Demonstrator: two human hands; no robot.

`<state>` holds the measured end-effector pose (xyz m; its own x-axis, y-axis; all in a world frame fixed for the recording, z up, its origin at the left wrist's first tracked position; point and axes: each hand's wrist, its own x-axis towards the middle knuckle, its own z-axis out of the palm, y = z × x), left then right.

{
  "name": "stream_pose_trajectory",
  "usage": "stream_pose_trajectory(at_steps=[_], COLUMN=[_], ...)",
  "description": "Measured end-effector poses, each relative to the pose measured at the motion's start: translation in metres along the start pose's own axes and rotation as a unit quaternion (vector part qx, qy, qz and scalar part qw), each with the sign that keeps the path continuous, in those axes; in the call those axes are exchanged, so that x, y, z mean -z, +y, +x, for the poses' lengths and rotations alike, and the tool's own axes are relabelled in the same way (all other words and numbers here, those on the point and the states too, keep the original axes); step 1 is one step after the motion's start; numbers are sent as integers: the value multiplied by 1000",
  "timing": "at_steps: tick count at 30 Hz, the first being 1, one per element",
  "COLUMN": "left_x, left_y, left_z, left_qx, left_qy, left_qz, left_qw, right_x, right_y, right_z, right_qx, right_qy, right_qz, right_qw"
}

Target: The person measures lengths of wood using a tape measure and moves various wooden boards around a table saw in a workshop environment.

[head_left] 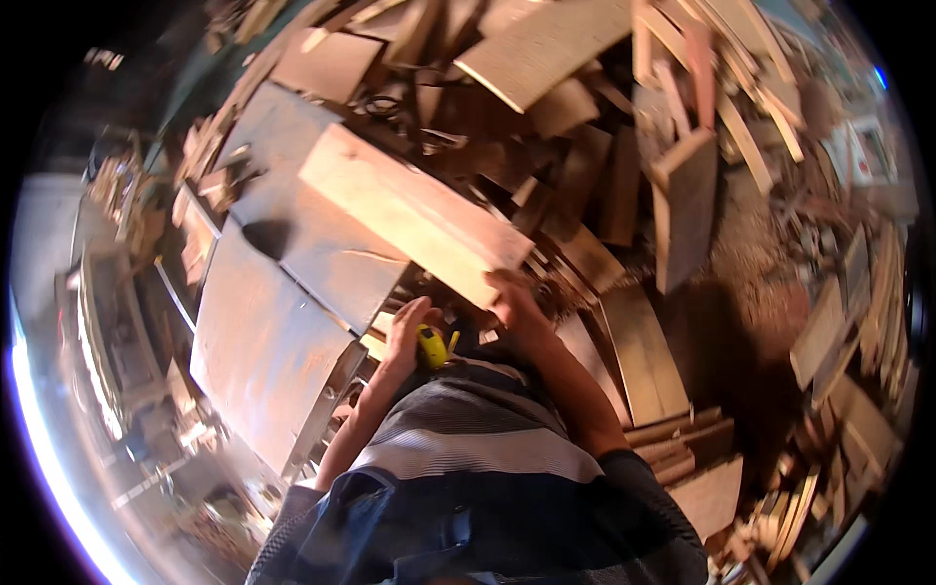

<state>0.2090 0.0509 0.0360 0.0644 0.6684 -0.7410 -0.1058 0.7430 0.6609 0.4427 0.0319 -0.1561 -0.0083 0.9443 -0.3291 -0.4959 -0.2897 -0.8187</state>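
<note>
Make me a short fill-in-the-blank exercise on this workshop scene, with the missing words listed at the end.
1. The hand at the near end of the thick board is the person's ____ one.
2. The tape measure beside the left hand is mainly ____ in colour.
3. The loose planks are made of ____.

Missing words: right; yellow; wood.

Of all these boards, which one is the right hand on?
The long, thick, pale plank extending over the grey metal table. The right hand grips its near end; the other boards lie in piles around, out of its grasp.
</note>
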Motion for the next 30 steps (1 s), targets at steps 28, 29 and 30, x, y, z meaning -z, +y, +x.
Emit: stream_pose_trajectory(at_steps=[28, 29, 30], left_x=[-5, -6, -8], left_y=[-33, -33, -32], left_z=[44, 45, 45], left_qx=[-75, -56, -45], left_qy=[-48, -56, -58], left_qz=[-22, -47, -62], left_qw=[996, 996, 995], right_x=[41, 50, 58], right_y=[-151, -152, -152], right_z=[-100, -99, -98], right_qx=[72, 103, 127], right_qy=[10, 15, 24], right_qz=[-363, -407, -437], right_qw=[929, 907, 890])
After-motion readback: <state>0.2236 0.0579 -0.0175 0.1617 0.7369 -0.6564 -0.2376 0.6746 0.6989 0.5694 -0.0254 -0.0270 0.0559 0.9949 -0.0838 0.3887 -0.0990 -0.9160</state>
